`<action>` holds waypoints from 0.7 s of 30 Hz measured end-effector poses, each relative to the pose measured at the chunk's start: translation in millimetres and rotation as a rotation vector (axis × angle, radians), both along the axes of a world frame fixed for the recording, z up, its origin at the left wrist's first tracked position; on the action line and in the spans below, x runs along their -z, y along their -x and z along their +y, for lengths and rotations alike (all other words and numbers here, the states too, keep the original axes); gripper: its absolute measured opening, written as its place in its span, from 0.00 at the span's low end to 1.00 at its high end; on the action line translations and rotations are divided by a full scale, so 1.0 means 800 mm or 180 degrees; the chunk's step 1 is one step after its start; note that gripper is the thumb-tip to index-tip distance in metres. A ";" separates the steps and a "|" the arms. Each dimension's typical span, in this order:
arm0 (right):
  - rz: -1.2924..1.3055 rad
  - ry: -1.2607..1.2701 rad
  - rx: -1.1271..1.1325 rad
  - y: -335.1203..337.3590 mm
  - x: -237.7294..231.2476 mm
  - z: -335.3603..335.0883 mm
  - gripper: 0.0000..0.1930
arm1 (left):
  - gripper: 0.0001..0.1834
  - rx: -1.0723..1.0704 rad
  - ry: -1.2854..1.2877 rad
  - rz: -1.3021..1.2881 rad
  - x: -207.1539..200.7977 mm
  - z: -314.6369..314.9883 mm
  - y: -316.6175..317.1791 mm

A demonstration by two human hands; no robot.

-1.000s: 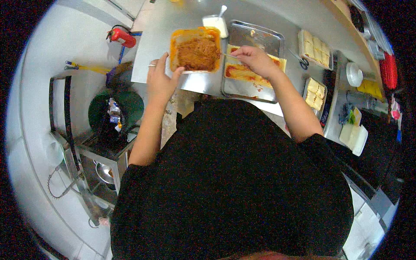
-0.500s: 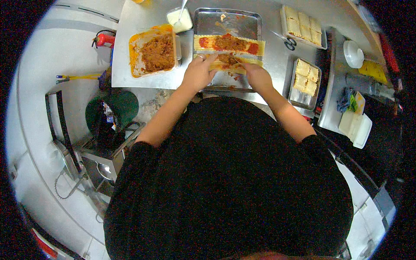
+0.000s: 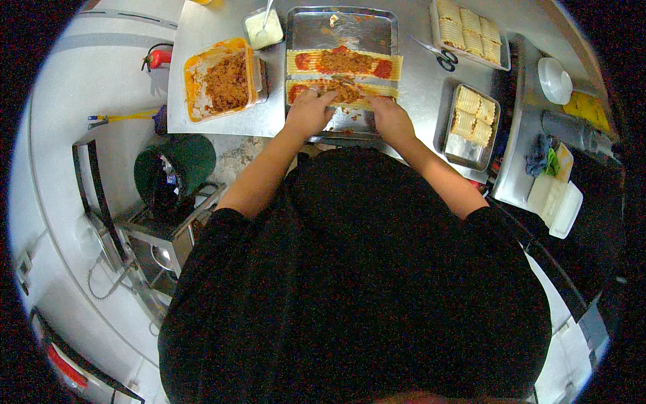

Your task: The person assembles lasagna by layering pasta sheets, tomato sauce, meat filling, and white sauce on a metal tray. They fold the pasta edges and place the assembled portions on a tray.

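Two ridged pasta sheets lie crosswise in a metal tray. The far pasta sheet [image 3: 344, 62] has minced filling along its middle and red sauce at both ends. Filling also covers the near pasta sheet [image 3: 343, 89]. My left hand [image 3: 311, 112] rests at this sheet's near left edge, thumb and fingers apart, fingertips at the filling. Opposite it, my right hand [image 3: 392, 121] reaches in at the right part of the sheet with its fingers stretched toward the filling. Both hands look open; their fingertips are partly lost against the food.
The metal tray [image 3: 377, 34] has smears at its far end. To its left stand a tub of minced filling [image 3: 229, 84] and a white sauce container [image 3: 264, 29] with a spoon. Scissors [image 3: 445, 59], a far pasta tray [image 3: 471, 32] and a small pasta tray [image 3: 465, 149] lie right.
The whole view has shifted slightly, the table things moving left in it. My hands have drawn a little back toward me, uncovering more of the near sheet and red sauce at its left end.
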State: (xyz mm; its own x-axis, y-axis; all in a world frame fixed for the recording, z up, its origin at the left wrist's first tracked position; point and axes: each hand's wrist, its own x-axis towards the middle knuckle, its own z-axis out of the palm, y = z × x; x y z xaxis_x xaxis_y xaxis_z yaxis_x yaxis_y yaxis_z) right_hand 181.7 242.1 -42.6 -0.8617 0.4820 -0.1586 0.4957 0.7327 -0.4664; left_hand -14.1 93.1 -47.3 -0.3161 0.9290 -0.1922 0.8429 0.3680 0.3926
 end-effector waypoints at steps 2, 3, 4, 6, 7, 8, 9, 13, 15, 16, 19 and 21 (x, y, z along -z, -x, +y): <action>-0.0034 0.0014 -0.0019 -0.003 -0.017 0.007 0.20 | 0.24 -0.0063 -0.0211 -0.0204 0.001 0.000 0.000; -0.0076 0.0028 -0.0019 -0.005 -0.024 0.008 0.20 | 0.23 -0.0114 -0.0262 -0.0344 0.002 0.001 0.001; 0.0009 -0.0058 -0.0060 -0.011 -0.033 0.007 0.20 | 0.22 -0.0201 -0.0388 -0.0250 0.004 0.002 0.001; 0.0030 -0.0183 -0.0108 -0.025 -0.045 0.007 0.20 | 0.21 -0.0408 -0.0558 -0.0093 0.009 0.006 0.001; 0.0002 -0.0172 -0.0211 -0.030 -0.047 0.003 0.20 | 0.20 -0.0443 -0.0600 -0.0119 0.012 0.008 0.002; -0.0180 -0.0109 -0.0279 -0.036 -0.049 0.001 0.20 | 0.19 -0.0462 -0.0673 -0.0138 0.015 0.013 0.005; -0.0228 -0.0093 -0.0356 -0.039 -0.049 0.000 0.20 | 0.19 -0.0479 -0.0756 -0.0158 0.019 0.017 0.008; -0.0045 -0.0306 -0.0319 -0.035 -0.041 -0.006 0.19 | 0.13 -0.0179 -0.0591 -0.0136 0.031 0.025 0.016; -0.0359 -0.0174 -0.0312 -0.033 -0.042 -0.005 0.20 | 0.08 -0.0221 -0.0373 -0.0095 0.032 0.027 0.018; -0.0323 -0.0170 -0.0294 -0.032 -0.044 -0.004 0.20 | 0.09 -0.0213 -0.0372 -0.0031 0.031 0.027 0.018; -0.0358 -0.0152 -0.0202 -0.033 -0.052 -0.004 0.19 | 0.14 -0.0254 -0.0392 -0.0041 0.024 0.028 0.018; -0.0159 -0.0261 -0.0182 -0.032 -0.055 -0.006 0.18 | 0.18 -0.0392 -0.0602 -0.0159 0.018 0.028 0.015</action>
State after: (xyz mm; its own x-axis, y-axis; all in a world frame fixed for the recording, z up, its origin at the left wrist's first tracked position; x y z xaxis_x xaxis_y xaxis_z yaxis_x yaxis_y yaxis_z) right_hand 206.9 237.2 1.2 -0.8802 0.4453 -0.1641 0.4730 0.7952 -0.3794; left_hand -26.3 115.5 -61.7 -0.4239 0.9050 -0.0364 0.7739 0.3828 0.5044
